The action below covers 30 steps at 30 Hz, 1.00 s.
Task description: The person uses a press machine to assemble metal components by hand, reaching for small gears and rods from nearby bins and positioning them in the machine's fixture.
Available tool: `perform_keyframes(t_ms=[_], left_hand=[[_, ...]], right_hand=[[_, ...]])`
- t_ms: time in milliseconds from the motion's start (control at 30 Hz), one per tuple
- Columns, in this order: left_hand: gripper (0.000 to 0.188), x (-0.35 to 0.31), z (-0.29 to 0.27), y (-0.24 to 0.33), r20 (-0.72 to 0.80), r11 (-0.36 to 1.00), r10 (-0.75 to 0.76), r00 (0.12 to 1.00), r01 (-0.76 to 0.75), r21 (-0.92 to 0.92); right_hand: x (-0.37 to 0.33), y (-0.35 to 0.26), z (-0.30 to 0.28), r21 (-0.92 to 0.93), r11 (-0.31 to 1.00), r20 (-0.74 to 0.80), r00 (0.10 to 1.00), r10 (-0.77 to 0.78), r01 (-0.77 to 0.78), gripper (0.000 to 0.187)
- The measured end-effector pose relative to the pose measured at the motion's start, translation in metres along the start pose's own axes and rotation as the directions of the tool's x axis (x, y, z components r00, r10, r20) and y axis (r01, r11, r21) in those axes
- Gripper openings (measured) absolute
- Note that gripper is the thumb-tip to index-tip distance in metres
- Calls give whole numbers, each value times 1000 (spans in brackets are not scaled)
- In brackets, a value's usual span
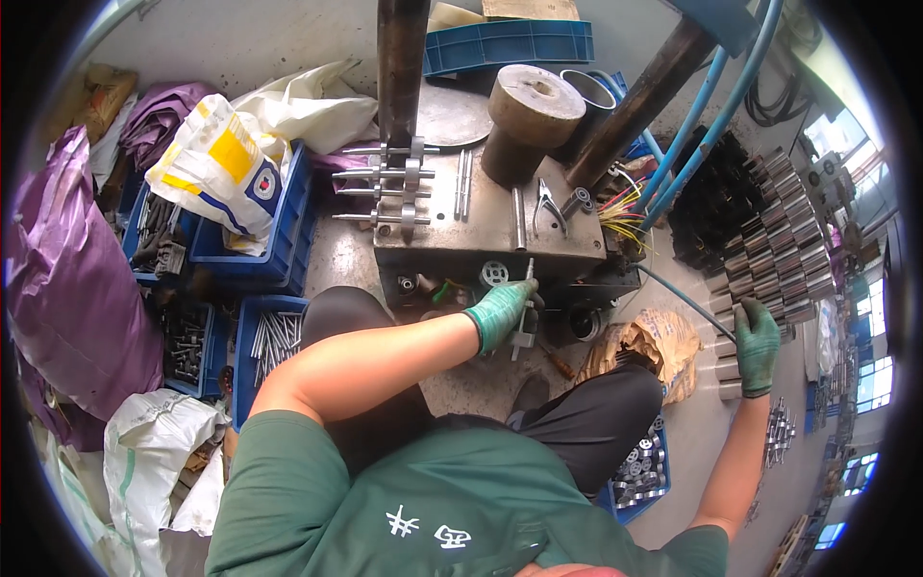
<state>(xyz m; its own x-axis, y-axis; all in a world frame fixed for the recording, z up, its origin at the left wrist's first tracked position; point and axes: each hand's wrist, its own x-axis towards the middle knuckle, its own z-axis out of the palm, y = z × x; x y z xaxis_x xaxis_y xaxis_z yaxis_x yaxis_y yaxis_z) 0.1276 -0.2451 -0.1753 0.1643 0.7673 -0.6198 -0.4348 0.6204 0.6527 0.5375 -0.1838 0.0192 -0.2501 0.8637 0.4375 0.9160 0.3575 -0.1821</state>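
My left hand [502,315], in a green glove, is closed round a metal shaft [530,272] with a wider block-like part [522,339] at its lower end. I hold it upright in front of the steel press bed [433,242]. At far right my right hand [758,348], also gloved, is curled against stacked shiny metal cylinders [784,274]. A thin blue hose [687,296] runs up to that hand; what its fingers hold is hidden. On the bed lie several shafts with collars [411,183], thin rods [463,183], pliers [550,206] and a short tube [519,216].
A thick round metal block [536,104] stands between two dark columns [402,72]. Blue bins [293,240] with bags and metal parts fill the left side. A brown paper bag [678,351] and a bin of small parts [663,471] stand at my right.
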Motion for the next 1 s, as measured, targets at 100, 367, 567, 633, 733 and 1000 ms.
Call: perform_keyframes(t_ms=[100,367,567,633,733,1000], left_hand=[[34,-32,-16,15,215,559,539,815,-537,632],[13,-63,-82,81,-319,566,803,504,-812,143],[9,-56,-152,101,-639,506,340,690,-707,-494],[12,-48,-159,102,-678,416,228,699,-699,-582],[17,-31,-174,96,-683,444,284,673,-724,-528],[10,-28,-141,64,-776,469,315,547,-800,-374]], right_hand=[[-17,3,6,-2,1000,0,1000,-17,17,25],[-20,-22,14,151,988,37,999,6,-11,26],[-21,-22,19,171,985,4,1000,-28,27,24],[-20,-38,16,134,991,19,999,-31,28,23],[-18,-63,12,-210,918,-69,931,-358,337,23],[37,-159,86,163,853,-181,865,-468,496,30]])
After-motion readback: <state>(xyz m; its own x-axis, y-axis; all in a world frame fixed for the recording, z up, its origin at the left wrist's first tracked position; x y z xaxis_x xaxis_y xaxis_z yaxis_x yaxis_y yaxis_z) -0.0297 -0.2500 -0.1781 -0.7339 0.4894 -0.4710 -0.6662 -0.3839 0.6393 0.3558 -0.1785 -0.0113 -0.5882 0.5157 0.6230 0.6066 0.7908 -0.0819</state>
